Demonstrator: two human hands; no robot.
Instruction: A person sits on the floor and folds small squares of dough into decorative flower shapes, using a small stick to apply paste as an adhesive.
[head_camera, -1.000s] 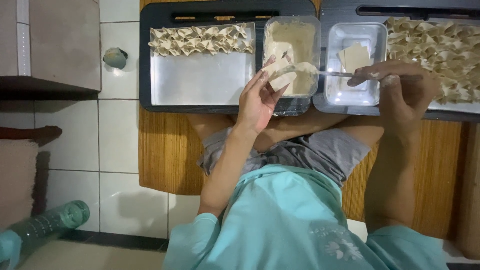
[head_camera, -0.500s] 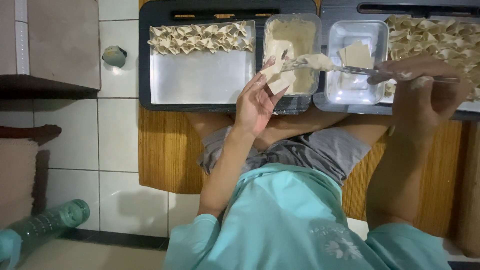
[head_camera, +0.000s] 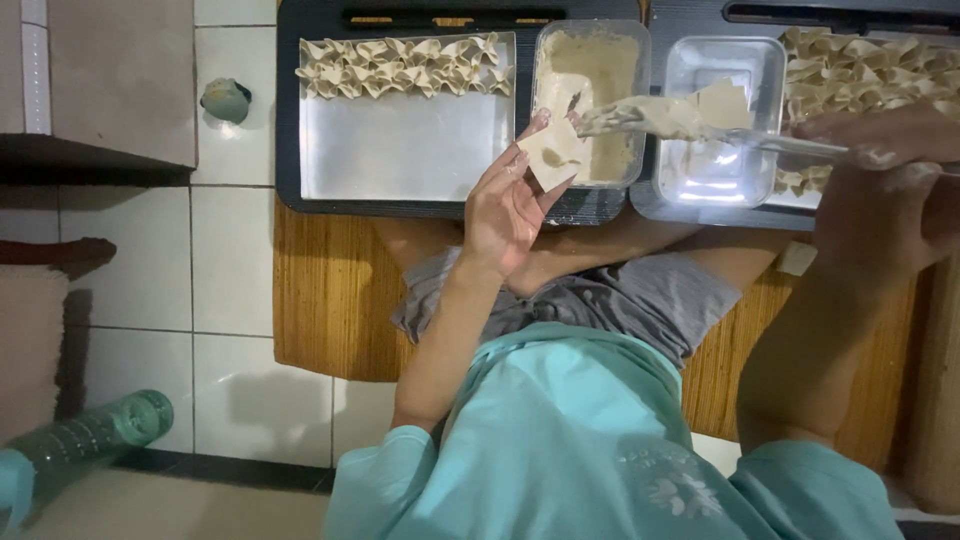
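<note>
**Wrapper in one hand, loaded spoon in the other**

White floor tiles (head_camera: 240, 280) fill the far left, with a green plastic bottle (head_camera: 90, 435) lying low in the corner and a woven mat (head_camera: 320, 300) under the seated person's crossed legs. Left of the left hand's grip, a metal tray (head_camera: 400, 150) carries one row of folded dumplings (head_camera: 405, 65) along its far edge.

The left hand (head_camera: 505, 205) is cupped, fingers loosely curled under a square dough wrapper (head_camera: 550, 155) that rests on the fingertips; its grip is half-closed, cradling rather than pinching. The wrapper looks thin, soft and light, likely to tear or sag, so support from beneath with the flat of the fingers suits it best.

Just beyond that grip stands a clear tub of pale filling (head_camera: 590, 95). To its right a spoon (head_camera: 700, 125), heaped with filling, points at the wrapper without touching it. A second clear tub (head_camera: 720, 110) holds stacked wrappers. The right hand (head_camera: 880, 190) is closed on the spoon's handle, with more folded dumplings (head_camera: 860, 65) beyond it.
</note>
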